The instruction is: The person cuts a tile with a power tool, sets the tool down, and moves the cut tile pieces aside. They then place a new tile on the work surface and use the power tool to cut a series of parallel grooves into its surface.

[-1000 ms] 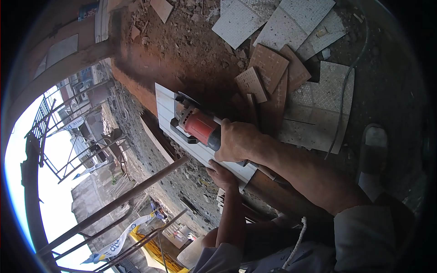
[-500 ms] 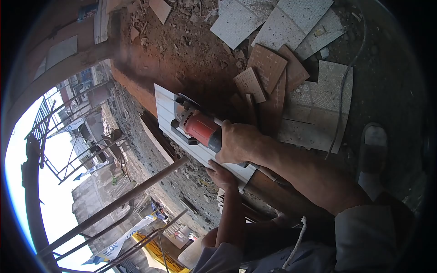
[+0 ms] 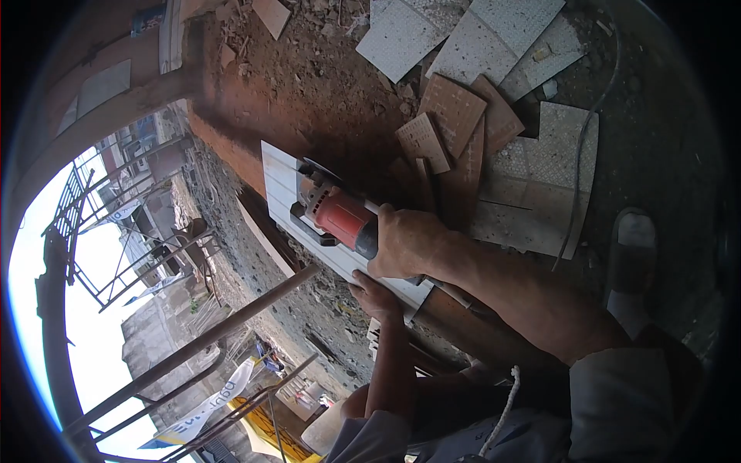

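My right hand (image 3: 401, 241) is closed around the black rear handle of a red handheld tile cutter (image 3: 343, 219). Its metal base rests on a long white tile (image 3: 282, 179), and the round blade (image 3: 318, 170) shows at the tile's far side. The tile has lines running along its length. My left hand (image 3: 377, 297) grips the tile's near edge, behind the cutter, with the thumb on top and the other fingers partly hidden.
Reddish dust and soil (image 3: 309, 116) lie beyond the blade. Brown tile pieces (image 3: 454, 116) and white patterned tiles (image 3: 494, 35) are piled to the right. A cable (image 3: 580, 166) crosses them near a shod foot (image 3: 634, 239). A metal pole (image 3: 231, 332) slants in at left.
The cutter and my right hand have shifted very slightly along the tile, toward me. My left hand stays in place. A banner in the background has swung.
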`<state>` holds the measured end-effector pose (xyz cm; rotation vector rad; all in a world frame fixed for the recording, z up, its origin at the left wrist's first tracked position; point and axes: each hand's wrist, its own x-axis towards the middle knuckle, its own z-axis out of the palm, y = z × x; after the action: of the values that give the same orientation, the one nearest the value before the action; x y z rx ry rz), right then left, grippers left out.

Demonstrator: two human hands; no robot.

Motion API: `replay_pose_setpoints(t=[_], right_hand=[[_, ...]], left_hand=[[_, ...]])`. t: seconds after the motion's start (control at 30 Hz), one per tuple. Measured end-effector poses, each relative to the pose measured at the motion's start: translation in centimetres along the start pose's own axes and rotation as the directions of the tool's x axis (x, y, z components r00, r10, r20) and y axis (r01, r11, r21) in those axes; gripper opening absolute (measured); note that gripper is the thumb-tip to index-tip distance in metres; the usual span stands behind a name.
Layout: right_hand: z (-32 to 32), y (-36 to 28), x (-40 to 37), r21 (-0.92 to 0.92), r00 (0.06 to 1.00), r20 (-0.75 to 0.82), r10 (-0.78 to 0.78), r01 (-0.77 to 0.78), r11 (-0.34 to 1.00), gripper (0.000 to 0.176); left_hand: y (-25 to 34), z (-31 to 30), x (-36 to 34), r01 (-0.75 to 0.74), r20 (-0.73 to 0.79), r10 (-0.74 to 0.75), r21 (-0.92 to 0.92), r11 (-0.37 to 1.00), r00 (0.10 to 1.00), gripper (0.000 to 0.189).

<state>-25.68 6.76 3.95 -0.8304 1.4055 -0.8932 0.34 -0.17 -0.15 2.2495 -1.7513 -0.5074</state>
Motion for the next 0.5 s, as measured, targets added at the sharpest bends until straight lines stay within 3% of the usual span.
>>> replay_pose_setpoints(t=[0.5], right_hand=[[0.1, 0.3, -0.6, 0.01, 1.0, -0.026, -0.016, 0.017, 1.0, 0.068]], left_hand=[[0.8, 0.0, -0.4, 0.017, -0.037, -0.015, 0.062, 0.998, 0.999, 0.085]])
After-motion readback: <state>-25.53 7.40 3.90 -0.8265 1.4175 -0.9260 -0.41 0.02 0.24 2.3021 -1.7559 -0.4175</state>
